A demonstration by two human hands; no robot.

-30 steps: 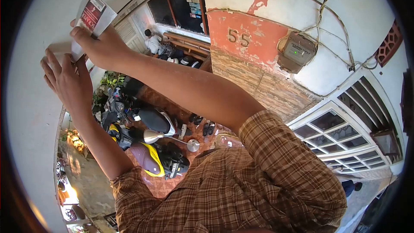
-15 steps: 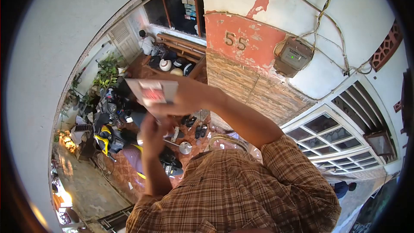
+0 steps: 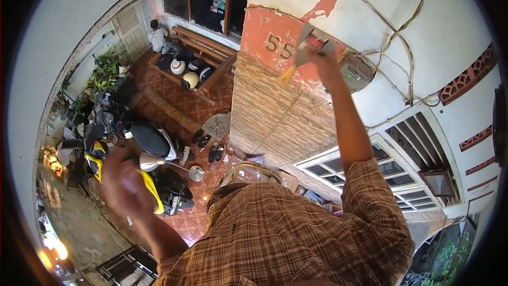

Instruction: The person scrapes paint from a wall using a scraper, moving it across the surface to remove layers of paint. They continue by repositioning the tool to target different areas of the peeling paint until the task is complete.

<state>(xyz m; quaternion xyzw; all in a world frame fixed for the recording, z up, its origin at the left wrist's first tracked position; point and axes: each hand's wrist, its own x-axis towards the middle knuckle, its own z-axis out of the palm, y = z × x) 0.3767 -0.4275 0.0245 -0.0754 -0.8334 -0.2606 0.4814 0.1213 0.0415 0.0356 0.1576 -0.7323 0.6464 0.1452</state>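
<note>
My right hand [image 3: 325, 62] is raised to the house wall, its fingers closed on a flat grey plate-like tool [image 3: 302, 47] with a red patch. The tool overlaps the peeling red-painted panel [image 3: 259, 26], beside the raised number 55 [image 3: 279, 46]. A blurred yellowish piece [image 3: 287, 76] sticks out below the plate; which part it is I cannot tell. Just right of the hand is the electric meter box [image 3: 355, 71]. Low on the left, my left hand [image 3: 127, 182] is smeared by motion in front of the parked motorbikes, its fingers indistinct.
Below are motorbikes [image 3: 151, 140], a lamp [image 3: 152, 161] with a round base, and sandals [image 3: 214, 153] on red tiles. Helmets [image 3: 178, 66] lie on a wooden bench [image 3: 203, 55], with a person [image 3: 157, 38] near its far end. Cables [image 3: 407, 26] run over the wall.
My right hand has carried the grey tool up and right to the red panel. My left hand has dropped away to the lower left. The view has shifted slightly.
</note>
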